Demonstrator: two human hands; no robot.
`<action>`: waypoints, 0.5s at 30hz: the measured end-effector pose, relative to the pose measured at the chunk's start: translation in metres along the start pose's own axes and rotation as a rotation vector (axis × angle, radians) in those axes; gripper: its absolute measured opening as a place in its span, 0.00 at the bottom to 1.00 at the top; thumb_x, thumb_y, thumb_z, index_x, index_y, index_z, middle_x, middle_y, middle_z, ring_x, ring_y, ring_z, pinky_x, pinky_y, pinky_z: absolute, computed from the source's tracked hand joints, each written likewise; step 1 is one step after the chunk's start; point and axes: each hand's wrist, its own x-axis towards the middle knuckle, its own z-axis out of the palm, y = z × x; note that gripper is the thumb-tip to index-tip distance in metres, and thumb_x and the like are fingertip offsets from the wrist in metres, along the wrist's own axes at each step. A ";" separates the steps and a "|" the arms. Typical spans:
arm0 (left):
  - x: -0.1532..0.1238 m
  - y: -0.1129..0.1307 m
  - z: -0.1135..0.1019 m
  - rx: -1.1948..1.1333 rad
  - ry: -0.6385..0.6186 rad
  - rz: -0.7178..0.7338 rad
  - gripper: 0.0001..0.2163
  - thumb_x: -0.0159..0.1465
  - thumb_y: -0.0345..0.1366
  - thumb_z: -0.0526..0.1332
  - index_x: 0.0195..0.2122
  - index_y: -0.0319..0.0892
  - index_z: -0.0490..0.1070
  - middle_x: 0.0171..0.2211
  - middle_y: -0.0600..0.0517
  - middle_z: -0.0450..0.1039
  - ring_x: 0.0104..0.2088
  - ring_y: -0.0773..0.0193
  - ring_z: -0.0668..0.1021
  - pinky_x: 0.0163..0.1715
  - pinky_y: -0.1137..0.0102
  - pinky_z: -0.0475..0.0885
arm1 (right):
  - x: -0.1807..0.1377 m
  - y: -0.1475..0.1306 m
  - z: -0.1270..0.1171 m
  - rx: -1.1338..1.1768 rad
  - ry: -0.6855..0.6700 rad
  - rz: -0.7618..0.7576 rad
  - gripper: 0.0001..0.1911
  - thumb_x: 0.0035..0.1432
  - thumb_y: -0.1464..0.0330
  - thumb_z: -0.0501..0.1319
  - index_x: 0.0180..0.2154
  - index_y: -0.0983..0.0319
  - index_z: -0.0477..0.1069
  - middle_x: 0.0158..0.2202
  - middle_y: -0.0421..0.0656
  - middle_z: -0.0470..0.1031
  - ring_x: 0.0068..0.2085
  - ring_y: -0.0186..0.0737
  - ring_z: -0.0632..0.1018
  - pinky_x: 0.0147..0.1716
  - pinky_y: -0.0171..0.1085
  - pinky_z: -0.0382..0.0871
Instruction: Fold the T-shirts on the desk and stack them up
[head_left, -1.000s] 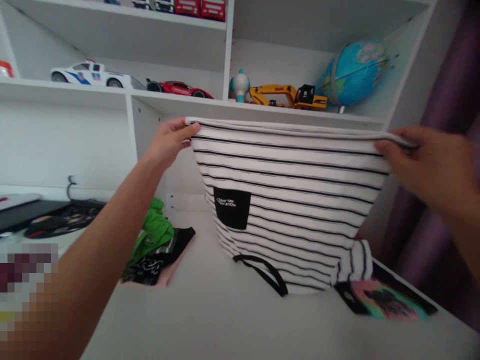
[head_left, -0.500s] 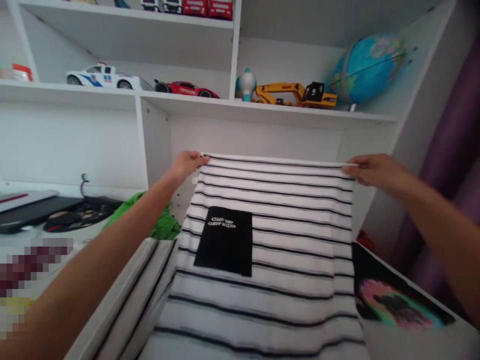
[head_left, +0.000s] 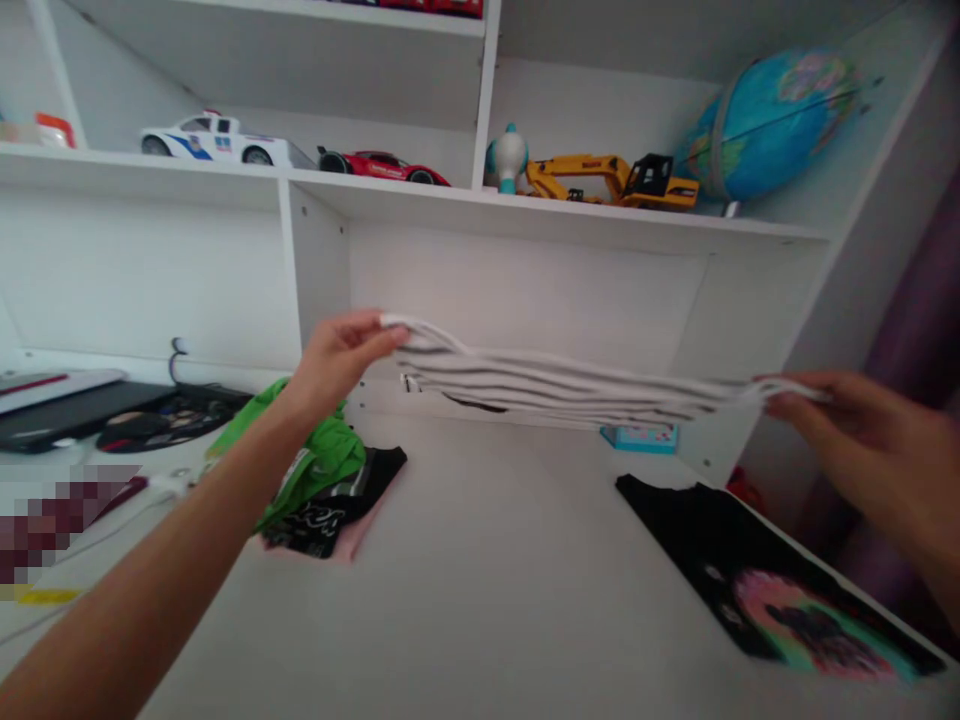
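Observation:
A white garment with black stripes [head_left: 555, 382], probably a shirt, stretches in midair between my two hands above the white desk [head_left: 495, 580]. My left hand [head_left: 349, 350] pinches its left end between thumb and fingers. At the other end, my right hand [head_left: 862, 420] grips the cloth, somewhat blurred. The fabric is seen nearly edge-on, its stripes bunched close together, and most of its black patch is hidden. Below on the right lies a folded black T-shirt [head_left: 690, 530] with a colourful print.
On the left, a green garment [head_left: 322, 450] lies over black and pink clothes. Behind it are a black hanger [head_left: 176, 360] and dark flat items. A shelf [head_left: 405, 195] above holds toy cars, a yellow excavator [head_left: 615, 180] and a globe [head_left: 780, 125]. A blue box [head_left: 641, 438] stands at the back.
The striped garment hung spread out over the desk; now it is swung up and away, nearly edge-on, uncovering the desk and the clothes pile. My right hand is lower and further right.

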 end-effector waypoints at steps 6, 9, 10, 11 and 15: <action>-0.116 -0.037 0.011 0.141 -0.855 -0.240 0.10 0.57 0.41 0.57 0.38 0.52 0.73 0.38 0.56 0.74 0.40 0.64 0.74 0.42 0.71 0.66 | -0.120 0.128 -0.002 0.106 -0.647 0.138 0.13 0.41 0.55 0.60 0.33 0.42 0.72 0.42 0.44 0.73 0.43 0.49 0.73 0.41 0.41 0.67; -0.148 -0.039 0.020 0.105 -1.120 -0.267 0.12 0.55 0.42 0.59 0.40 0.53 0.72 0.39 0.55 0.74 0.39 0.64 0.75 0.40 0.73 0.67 | -0.155 0.169 -0.003 -0.051 -0.665 0.087 0.12 0.36 0.51 0.60 0.29 0.38 0.72 0.36 0.44 0.75 0.41 0.52 0.73 0.42 0.43 0.66; -0.150 -0.038 0.023 0.108 -1.176 -0.280 0.14 0.53 0.43 0.61 0.41 0.53 0.71 0.40 0.55 0.74 0.39 0.64 0.75 0.40 0.73 0.67 | -0.161 0.167 -0.002 -0.087 -0.659 0.071 0.12 0.36 0.51 0.60 0.29 0.39 0.73 0.36 0.44 0.76 0.42 0.52 0.73 0.43 0.44 0.65; -0.148 -0.038 0.027 0.117 -1.202 -0.292 0.15 0.52 0.44 0.62 0.42 0.54 0.71 0.40 0.55 0.74 0.40 0.63 0.75 0.39 0.74 0.67 | -0.165 0.156 0.002 -0.110 -0.667 0.052 0.14 0.39 0.51 0.59 0.31 0.41 0.73 0.37 0.44 0.75 0.42 0.51 0.73 0.45 0.45 0.65; -0.104 -0.069 0.043 0.199 -1.083 -0.312 0.14 0.57 0.45 0.55 0.43 0.50 0.70 0.43 0.55 0.72 0.43 0.64 0.73 0.41 0.74 0.65 | -0.185 0.049 0.051 -0.083 -0.790 -0.170 0.19 0.54 0.55 0.49 0.43 0.52 0.70 0.47 0.43 0.70 0.48 0.44 0.70 0.48 0.44 0.64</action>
